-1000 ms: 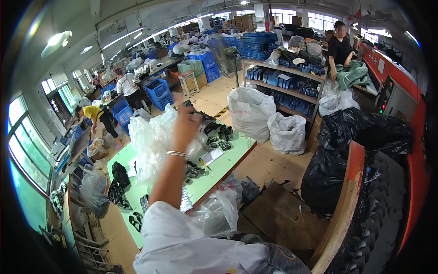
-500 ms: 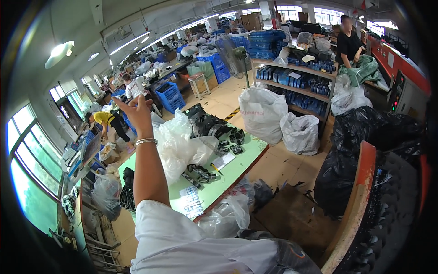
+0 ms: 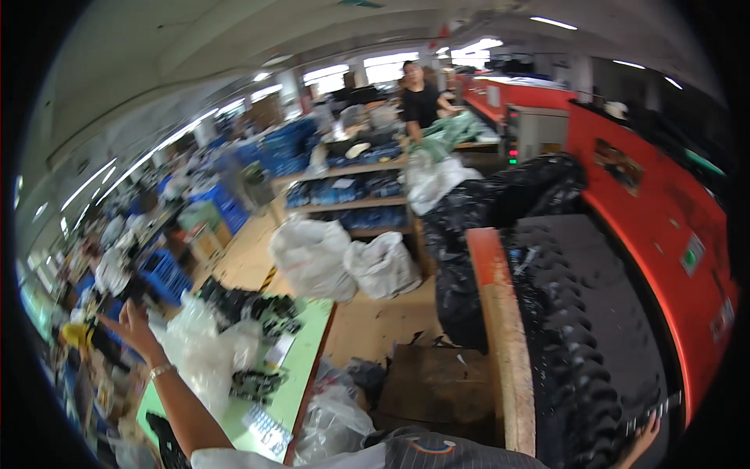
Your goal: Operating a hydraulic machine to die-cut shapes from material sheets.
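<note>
1. two hands, far apart: left hand point(image 3: 134, 332) raised at the left of the green table point(image 3: 310, 330), fingers loosely spread, empty; right hand point(image 3: 645, 441) well to the right of the green table, partly cut off, fingertips at a shiny strip point(image 3: 662, 410). cannot tell whether gripping it or merely touching.

2. edges and room: dark reddish edging along the right side of the green table; beyond it, tan floor point(image 3: 363, 324) and a flat brown sheet point(image 3: 437, 383), bounded farther right by a wooden rail point(image 3: 501, 328). clear bags point(image 3: 336, 422) slumped beside that edging, narrowing the gap.

3. materials: crumpled, translucent plastic point(image 3: 199, 356) heaped on the green table, near black strappy pieces point(image 3: 258, 384) and flat white paper point(image 3: 279, 351). right of the green table, past the rail's worn wood: wavy, ridged black forms point(image 3: 582, 344) on a matt dark belt point(image 3: 625, 316), then a smooth red panel point(image 3: 664, 250).

4. shiny strip: far right of the green table, at the belt's near end; narrow, dark with pale gleaming patches, blurred. long axis slanting, near end toward the green table, far end toward the red panel.
</note>
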### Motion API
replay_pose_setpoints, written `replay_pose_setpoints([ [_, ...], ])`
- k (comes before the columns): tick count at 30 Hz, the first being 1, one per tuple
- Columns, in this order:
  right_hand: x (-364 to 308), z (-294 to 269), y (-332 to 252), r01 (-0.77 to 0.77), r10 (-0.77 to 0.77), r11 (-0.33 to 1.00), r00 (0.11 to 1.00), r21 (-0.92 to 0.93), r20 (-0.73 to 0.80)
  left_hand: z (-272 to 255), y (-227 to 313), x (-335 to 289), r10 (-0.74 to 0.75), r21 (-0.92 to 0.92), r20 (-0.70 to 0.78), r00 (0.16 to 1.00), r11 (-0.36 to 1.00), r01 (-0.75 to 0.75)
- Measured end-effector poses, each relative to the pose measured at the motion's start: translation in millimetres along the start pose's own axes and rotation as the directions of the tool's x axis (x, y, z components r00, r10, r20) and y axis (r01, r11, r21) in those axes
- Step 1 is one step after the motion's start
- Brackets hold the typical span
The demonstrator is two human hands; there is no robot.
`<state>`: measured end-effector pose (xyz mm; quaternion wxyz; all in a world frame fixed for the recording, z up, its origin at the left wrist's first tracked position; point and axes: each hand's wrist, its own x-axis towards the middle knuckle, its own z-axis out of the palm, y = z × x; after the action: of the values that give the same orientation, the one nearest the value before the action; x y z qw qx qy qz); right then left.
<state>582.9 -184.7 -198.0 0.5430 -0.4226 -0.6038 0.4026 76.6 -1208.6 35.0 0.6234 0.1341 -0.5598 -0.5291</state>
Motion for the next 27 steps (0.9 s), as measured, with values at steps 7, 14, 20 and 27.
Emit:
replay_pose_setpoints([
  [7, -91, 49, -73, -0.064, 0.095, 0.565, 0.995, 0.822, 0.012, 38, 36, -43, -0.018, -0.041, 0.088, 0.996, 0.999, 0.021],
  [14, -123, 59, -105, -0.115, 0.178, 0.576, 0.984, 0.809, 0.013, 20, 37, -28, 0.003, -0.089, 0.075, 0.997, 0.996, 0.003],
  [20, -109, 40, -68, -0.176, 0.186, 0.588, 0.979, 0.790, 0.080, -46, 31, 41, 0.027, -0.067, -0.029, 0.999, 0.997, -0.028],
  [27, -121, 59, -99, -0.157, 0.127, 0.651, 0.987, 0.743, 0.098, -71, 75, 29, 0.119, -0.053, -0.115, 0.986, 0.991, -0.126],
])
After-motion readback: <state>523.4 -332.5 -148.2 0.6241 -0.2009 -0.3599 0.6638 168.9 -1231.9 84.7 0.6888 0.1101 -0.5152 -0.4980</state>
